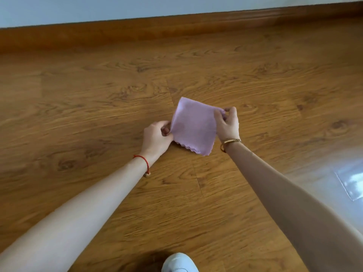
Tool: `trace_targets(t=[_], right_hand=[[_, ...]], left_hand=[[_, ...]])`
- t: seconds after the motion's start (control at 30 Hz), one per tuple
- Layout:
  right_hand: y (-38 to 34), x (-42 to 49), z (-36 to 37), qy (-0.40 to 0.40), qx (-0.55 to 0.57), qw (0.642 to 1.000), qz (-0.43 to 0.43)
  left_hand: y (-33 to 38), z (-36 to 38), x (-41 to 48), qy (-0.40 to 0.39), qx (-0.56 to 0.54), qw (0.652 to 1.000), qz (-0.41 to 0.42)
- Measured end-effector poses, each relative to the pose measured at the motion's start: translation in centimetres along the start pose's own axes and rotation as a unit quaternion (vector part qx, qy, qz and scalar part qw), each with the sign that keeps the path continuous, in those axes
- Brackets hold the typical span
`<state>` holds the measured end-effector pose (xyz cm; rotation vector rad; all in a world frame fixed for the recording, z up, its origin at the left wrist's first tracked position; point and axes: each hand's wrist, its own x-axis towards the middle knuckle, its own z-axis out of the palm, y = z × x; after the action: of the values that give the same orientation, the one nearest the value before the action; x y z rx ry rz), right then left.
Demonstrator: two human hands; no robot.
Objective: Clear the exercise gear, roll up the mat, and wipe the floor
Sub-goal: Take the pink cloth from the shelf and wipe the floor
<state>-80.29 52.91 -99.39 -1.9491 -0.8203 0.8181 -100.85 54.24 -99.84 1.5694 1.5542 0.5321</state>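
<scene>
A folded lilac cloth (193, 125) with a scalloped lower edge is held just above the wooden floor (98, 95), in the middle of the view. My left hand (157, 137) pinches its left corner. My right hand (227, 122) pinches its right corner between thumb and fingers. Both arms reach forward from the bottom of the frame. No mat or exercise gear is in view.
A wooden skirting board (176, 28) runs along the pale wall at the back. A bright reflection of light lies on the floor at the right (351, 183). The toe of a white shoe (179, 263) shows at the bottom edge.
</scene>
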Motion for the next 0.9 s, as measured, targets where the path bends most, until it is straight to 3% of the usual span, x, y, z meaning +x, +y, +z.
trace_targets(t=[0.13, 0.23, 0.37, 0.5, 0.73, 0.9], right_hand=[[-5.1, 1.4, 2.5, -0.04, 0.025, 0.998, -0.049], [-10.0, 0.6, 3.4, -0.063, 0.037, 0.995, -0.068], [-16.4, -2.7, 3.2, -0.132, 0.07, 0.988, -0.034], [-23.0, -7.4, 1.0, -0.19, 0.103, 0.976, 0.035], [-37.6, -15.3, -6.2, -0.231, 0.221, 0.916, 0.244], [-49.3, -21.3, -12.4, -0.367, 0.147, 0.896, 0.204]], left_hand=[[-0.1, -4.9, 1.9, 0.045, -0.034, 0.998, -0.04], [2.0, -9.2, 1.7, 0.036, -0.158, 0.982, -0.097], [6.7, -15.0, -1.6, -0.009, -0.367, 0.909, -0.199], [12.0, -20.1, -6.3, -0.033, -0.446, 0.861, -0.244], [24.5, -29.9, -15.1, 0.028, -0.459, 0.859, -0.226], [35.1, -38.8, -22.7, 0.095, -0.442, 0.87, -0.196]])
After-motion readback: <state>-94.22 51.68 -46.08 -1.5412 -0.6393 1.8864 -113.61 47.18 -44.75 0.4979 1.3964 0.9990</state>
